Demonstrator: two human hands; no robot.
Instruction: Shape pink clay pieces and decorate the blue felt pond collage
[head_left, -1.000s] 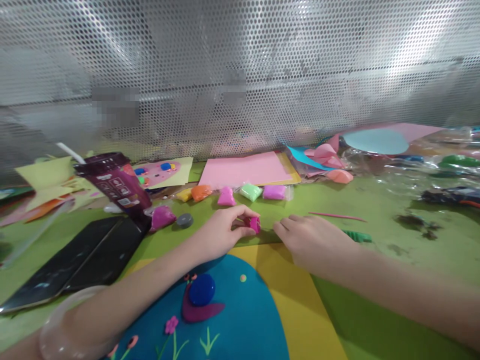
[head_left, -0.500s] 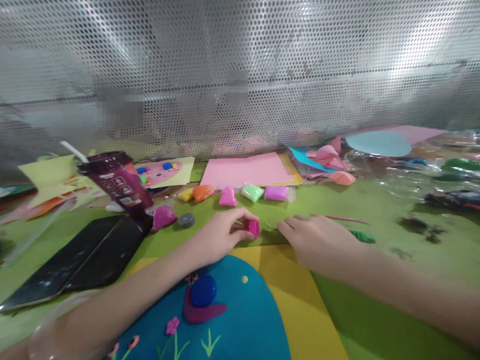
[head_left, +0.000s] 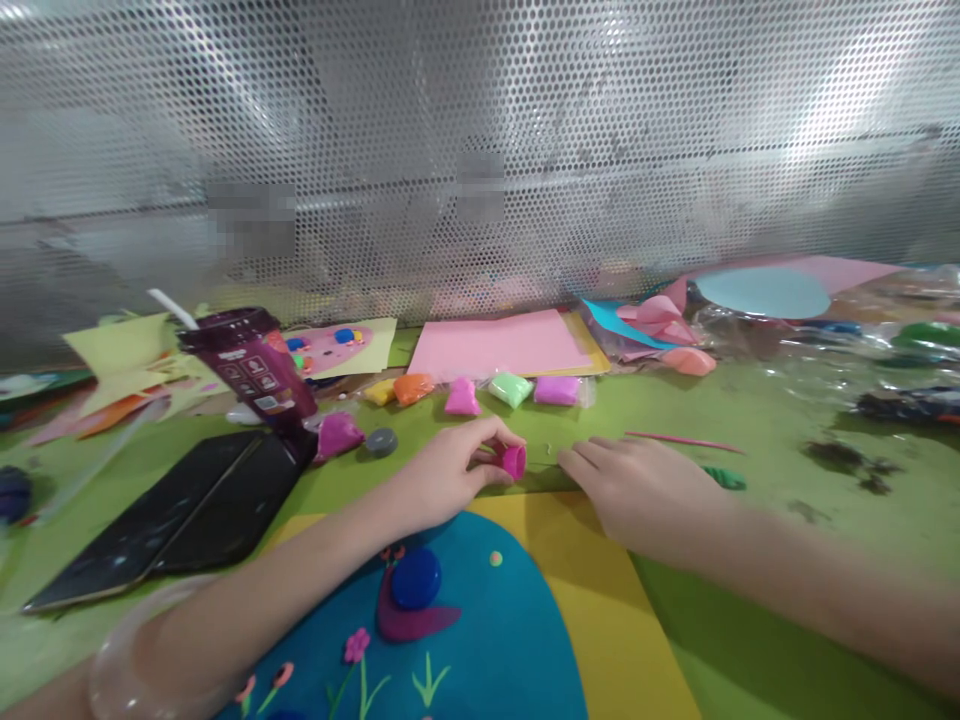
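Note:
My left hand [head_left: 457,465] pinches a small, hollow magenta cap [head_left: 514,461] between thumb and fingers, its opening turned to the right. To the right, my right hand [head_left: 630,485] is low over the green table, palm down, with its fingers curled together; what its fingertips hold is hidden. A faint thin strand [head_left: 541,463] lies between the two hands. Below them is a clay picture on a blue rounded sheet [head_left: 517,640] over yellow card [head_left: 600,600]. It bears a snail [head_left: 416,590] with a blue shell and purple body, a pink flower [head_left: 357,645] and green grass [head_left: 430,682].
Several clay packets [head_left: 510,388] line up before pink paper [head_left: 495,342]. At left are a purple cup [head_left: 259,365] with a straw, a black folding case [head_left: 202,500], a grey lid [head_left: 381,442] and a magenta packet [head_left: 337,436]. A pink stick [head_left: 682,441] and green clay [head_left: 724,478] lie right.
The view has shifted slightly, so everything sits a little further right. My left hand still holds the magenta cap, its opening turned slightly more toward me. My right hand looks almost unchanged.

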